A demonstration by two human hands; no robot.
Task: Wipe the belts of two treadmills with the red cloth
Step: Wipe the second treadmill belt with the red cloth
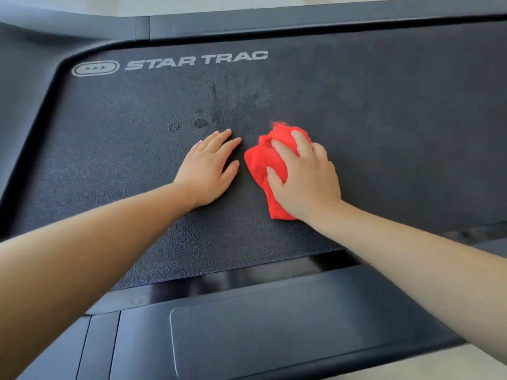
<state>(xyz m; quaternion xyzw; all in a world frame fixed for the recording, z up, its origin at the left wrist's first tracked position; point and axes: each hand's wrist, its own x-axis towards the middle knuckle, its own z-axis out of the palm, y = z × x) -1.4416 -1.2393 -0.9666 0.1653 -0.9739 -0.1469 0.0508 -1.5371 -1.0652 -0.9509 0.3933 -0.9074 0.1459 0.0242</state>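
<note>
The right hand (304, 174) hides much of the red cloth (260, 160); the belt (384, 133) seems cut off rightward.

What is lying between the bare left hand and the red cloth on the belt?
Nothing: the head view shows only a narrow strip of bare black textured treadmill belt between the left hand and the crumpled red cloth.

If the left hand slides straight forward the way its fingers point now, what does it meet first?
Likely the dark smudges on the belt, just past the left hand fingertips. Its fingers point up and slightly right; the red cloth stays beside this line.
</note>
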